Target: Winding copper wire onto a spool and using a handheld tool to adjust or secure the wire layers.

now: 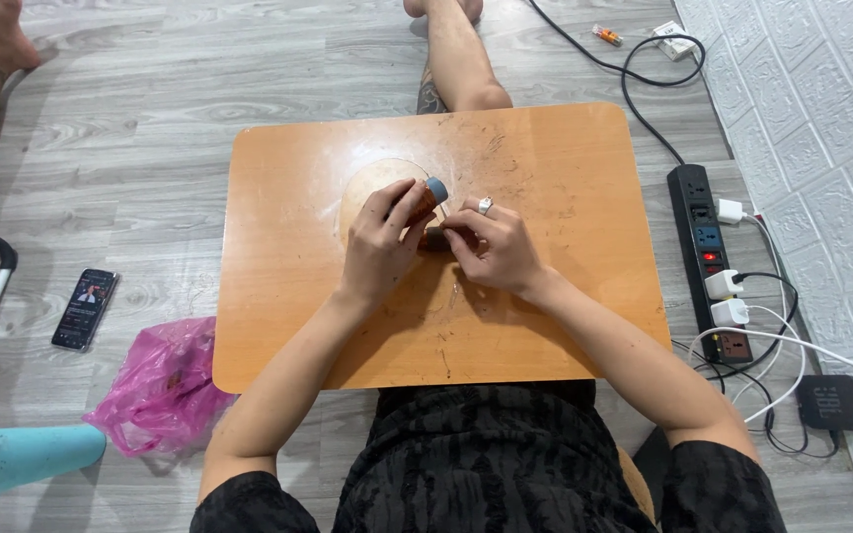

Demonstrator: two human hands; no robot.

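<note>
Left hand (379,240): we see it clenched round a small brown tube (425,200) with a grey cap, tilted toward 1 o'clock.
Right hand (496,247): ring on 1 finger; its fingertips pinch a small dark piece (434,237) just below the tube. We cannot tell what the piece is.
Tube: at the centre of the desk (278,296), over a pale round mark.
Desk: low, orange, scuffed.
Floor: phone (85,308) at 9 o'clock, pink bag (165,385) at 8 o'clock, power strip (710,259) with 3 white plugs at 3 o'clock.
</note>
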